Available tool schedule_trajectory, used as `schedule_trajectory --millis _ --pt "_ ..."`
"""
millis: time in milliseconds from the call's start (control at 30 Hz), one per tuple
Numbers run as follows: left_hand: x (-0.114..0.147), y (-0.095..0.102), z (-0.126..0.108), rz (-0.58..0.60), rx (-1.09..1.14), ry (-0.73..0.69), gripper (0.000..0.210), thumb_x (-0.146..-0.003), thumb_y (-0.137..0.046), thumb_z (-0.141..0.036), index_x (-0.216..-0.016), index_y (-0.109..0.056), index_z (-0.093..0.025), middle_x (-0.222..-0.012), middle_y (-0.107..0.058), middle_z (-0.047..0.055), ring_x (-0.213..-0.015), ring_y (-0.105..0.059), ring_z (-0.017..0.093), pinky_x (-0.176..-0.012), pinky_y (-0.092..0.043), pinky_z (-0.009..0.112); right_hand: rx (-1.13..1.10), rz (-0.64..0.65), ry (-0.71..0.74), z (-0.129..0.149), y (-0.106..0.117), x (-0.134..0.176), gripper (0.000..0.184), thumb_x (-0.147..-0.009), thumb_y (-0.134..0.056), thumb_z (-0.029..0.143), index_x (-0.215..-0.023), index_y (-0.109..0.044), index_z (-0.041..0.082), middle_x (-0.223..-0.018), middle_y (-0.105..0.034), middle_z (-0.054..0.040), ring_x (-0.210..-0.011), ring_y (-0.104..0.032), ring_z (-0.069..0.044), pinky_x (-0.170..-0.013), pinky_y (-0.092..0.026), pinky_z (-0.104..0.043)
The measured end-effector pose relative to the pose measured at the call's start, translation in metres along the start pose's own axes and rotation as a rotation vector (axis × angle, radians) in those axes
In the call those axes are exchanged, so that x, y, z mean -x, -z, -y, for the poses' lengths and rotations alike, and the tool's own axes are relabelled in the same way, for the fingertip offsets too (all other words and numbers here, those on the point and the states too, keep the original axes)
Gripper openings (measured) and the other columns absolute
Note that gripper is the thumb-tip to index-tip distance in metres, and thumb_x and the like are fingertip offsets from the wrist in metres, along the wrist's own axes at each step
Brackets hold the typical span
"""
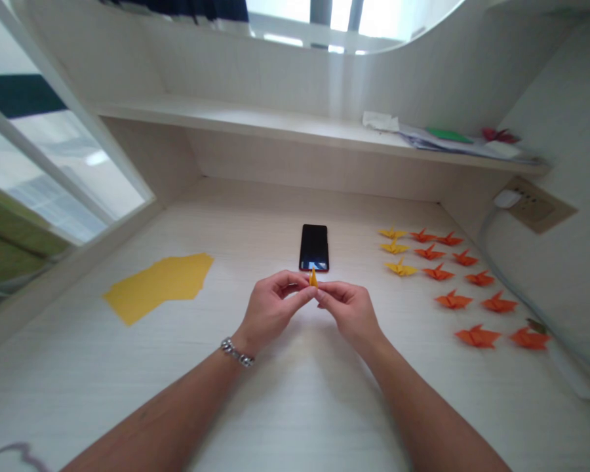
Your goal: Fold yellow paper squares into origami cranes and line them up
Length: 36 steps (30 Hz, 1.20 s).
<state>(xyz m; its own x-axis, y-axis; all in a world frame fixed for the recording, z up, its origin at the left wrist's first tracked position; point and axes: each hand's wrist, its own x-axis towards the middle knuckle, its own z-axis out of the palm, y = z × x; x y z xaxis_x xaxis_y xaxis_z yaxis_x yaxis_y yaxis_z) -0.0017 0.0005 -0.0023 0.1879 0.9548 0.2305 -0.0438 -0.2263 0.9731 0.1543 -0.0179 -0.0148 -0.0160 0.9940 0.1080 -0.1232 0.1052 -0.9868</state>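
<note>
**Yellow fold (313,279) held point upward**

Head view: over the middle of the tabletop (128,380), left hand (273,303) and right hand (351,311) share a grip, thumbs and fingers pinching the fold from both sides, probably because something so small needs steadying. The phone (314,246) lies just beyond, toward the far edge. Yellow sheets (164,280) overlap nearer the left edge, likely kept off the working spot. Yellow cranes (401,269) and orange cranes (453,301) stand toward the right edge, seemingly grouped by colour. No container shows; the shelf (275,124) above the far edge carries papers (425,139).
</note>
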Motion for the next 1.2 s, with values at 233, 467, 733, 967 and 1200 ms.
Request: schedule_trajectory --millis 233,467,733,967,1200 --pt "-0.0005 -0.0012 0.0006 -0.025 0.011 0.005 0.015 -0.069 -0.076 -0.024 -0.077 -0.068 -0.015 -0.094 -0.071 0.008 -0.086 -0.067 0.019 -0.083 -0.054 0.032 0.077 -0.044 0.047 -0.0017 0.0003 0.0000 0.020 -0.073 -0.071 0.032 -0.087 -0.075 0.019 -0.088 -0.074 -0.0067 -0.079 -0.067 -0.022 -0.069 -0.054 -0.033" --pt "-0.0028 0.0007 -0.0015 -0.068 0.051 0.100 0.020 -0.066 -0.078 -0.027 -0.081 -0.071 -0.015 -0.084 -0.073 0.007 -0.077 -0.068 0.020 -0.074 -0.056 0.030 0.059 -0.089 0.060 -0.0014 -0.0003 -0.0003 0.017 -0.071 -0.073 0.031 -0.082 -0.074 0.018 -0.080 -0.072 -0.0059 -0.068 -0.065 -0.018 -0.065 -0.054 -0.032" --pt "-0.0024 -0.0030 -0.0064 -0.046 0.143 0.150 0.023 -0.064 -0.079 -0.025 -0.081 -0.069 -0.013 -0.083 -0.073 0.007 -0.073 -0.068 0.019 -0.072 -0.056 0.031 -0.108 -0.104 0.020 -0.0003 -0.0052 0.0002 0.025 -0.066 -0.076 0.026 -0.088 -0.067 0.018 -0.075 -0.070 -0.0032 -0.066 -0.065 -0.016 -0.062 -0.054 -0.030" --pt "-0.0014 -0.0022 -0.0029 -0.032 0.208 0.164 0.031 -0.064 -0.079 -0.018 -0.090 -0.064 -0.013 -0.085 -0.072 0.007 -0.079 -0.068 0.019 -0.074 -0.055 0.030 -0.039 -0.053 -0.030 -0.0060 -0.0049 -0.0005 0.022 -0.067 -0.074 0.025 -0.087 -0.069 0.015 -0.072 -0.070 -0.0048 -0.064 -0.064 -0.016 -0.062 -0.052 -0.030" --pt "-0.0013 -0.0034 -0.0013 -0.062 0.172 0.160 0.030 -0.064 -0.079 -0.020 -0.088 -0.064 -0.013 -0.078 -0.070 0.005 -0.073 -0.067 0.017 -0.068 -0.054 0.028 0.076 -0.052 -0.022 -0.0048 -0.0055 0.0021 0.021 -0.070 -0.072 0.027 -0.087 -0.068 0.015 -0.076 -0.071 -0.0063 -0.070 -0.065 -0.018 -0.066 -0.052 -0.030"
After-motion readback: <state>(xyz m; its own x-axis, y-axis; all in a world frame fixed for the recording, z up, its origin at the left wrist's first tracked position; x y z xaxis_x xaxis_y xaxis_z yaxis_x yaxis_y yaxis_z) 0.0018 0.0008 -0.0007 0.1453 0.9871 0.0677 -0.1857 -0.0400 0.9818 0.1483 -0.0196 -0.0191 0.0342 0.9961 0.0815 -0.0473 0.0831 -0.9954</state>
